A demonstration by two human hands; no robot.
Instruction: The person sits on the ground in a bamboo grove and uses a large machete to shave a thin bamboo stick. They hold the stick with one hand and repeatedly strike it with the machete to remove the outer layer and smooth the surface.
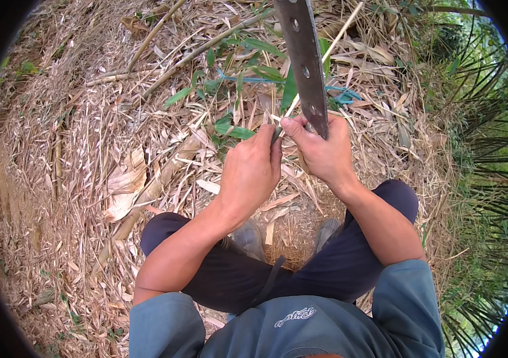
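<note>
Two bare hands, up close together, almost touching, right out in front of the bent knees! Left hand (248, 170) on one side, its grip narrow, thumb and forefinger pinched on the near end of a thin pale strip (342, 31), with a short dark piece (276, 134) showing at the fingers; whether that piece belongs to the strip, I cannot tell. The strip slants away from between the hands, up and to the right, passing behind the blade. And what a blade (303, 51): long, dark, pierced by a row of holes, running out past the top edge of the view. Right hand (328, 152) has its grip closed about the blade's lower end, thumb toward the left hand, most of the fingers hidden, so any handle is out of sight. Below, dark trousers (337, 262) spread wide, grey boots (248, 241) planted between the knees, and a blue-grey shirt (325, 334) filling the bottom edge. All around, dry leaf litter (75, 137) carpets the ground, with green leaves (179, 96) beyond the hands, blue strands (349, 94) just right of the blade, a long thin branch (206, 45) lying aslant, and a broad pale husk (126, 185) over to the left. Spiky green fronds (492, 173) crowd the right rim.
</note>
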